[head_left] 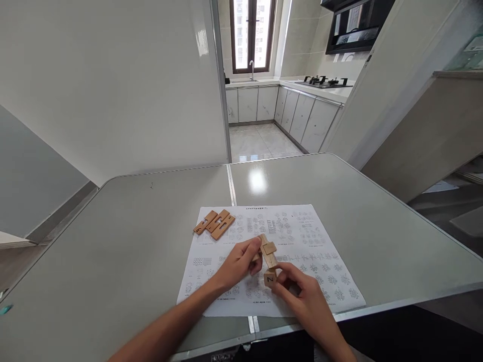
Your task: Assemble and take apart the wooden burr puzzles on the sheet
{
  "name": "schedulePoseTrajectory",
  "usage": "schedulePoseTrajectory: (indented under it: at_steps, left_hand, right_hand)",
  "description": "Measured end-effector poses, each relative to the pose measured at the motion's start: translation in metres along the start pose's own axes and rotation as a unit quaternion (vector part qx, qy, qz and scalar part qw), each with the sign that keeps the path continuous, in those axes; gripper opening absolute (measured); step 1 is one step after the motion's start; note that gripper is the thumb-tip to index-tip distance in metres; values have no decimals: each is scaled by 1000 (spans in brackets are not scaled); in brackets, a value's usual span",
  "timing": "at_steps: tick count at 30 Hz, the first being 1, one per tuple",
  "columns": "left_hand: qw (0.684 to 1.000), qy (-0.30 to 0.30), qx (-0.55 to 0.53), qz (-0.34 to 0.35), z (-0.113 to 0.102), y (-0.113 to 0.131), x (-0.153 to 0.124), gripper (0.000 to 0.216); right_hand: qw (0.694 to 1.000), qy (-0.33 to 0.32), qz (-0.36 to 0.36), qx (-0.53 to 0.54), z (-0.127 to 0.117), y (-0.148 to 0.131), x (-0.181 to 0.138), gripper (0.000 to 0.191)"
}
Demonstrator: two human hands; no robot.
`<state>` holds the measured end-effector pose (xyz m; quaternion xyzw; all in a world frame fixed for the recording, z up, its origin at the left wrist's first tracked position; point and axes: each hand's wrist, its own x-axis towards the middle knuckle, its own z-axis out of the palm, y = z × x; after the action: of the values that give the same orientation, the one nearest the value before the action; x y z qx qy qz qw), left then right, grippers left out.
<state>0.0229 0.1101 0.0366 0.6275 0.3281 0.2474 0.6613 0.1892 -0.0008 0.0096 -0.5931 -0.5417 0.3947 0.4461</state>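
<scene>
My left hand (238, 263) and my right hand (302, 293) both grip a small assembly of interlocked wooden puzzle pieces (268, 256) just above a printed instruction sheet (309, 241). The left fingers pinch its upper left side. The right fingers close round its lower end, where a block marked with a letter shows. Three more slotted wooden pieces (215, 222) lie side by side on the sheet's far left corner, apart from both hands.
The sheet lies on a grey folding table (132, 236) with a seam down its middle and a near edge close to my arms. A white wall stands to the left. Beyond the table a kitchen opens with cabinets (302, 113), sink and stove.
</scene>
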Motion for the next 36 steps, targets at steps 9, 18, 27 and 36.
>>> schedulePoseTrajectory:
  at_steps: [9,18,27,36]
  left_hand:
    - [995,82,-50,-23,0,2,5,65]
    - [998,53,-28,-13,-1,-3,5,59]
    - [993,105,20,45,2,-3,4,51]
    - [995,72,45,55,1,-4,2,49]
  right_hand:
    - [988,56,-83,-116,9,-1,1,22]
    - [984,59,-87,-141,14,6,1,13]
    - [983,73,-68,-153,16,4,1,16]
    - [985,100,-54,-130,14,0,0,22]
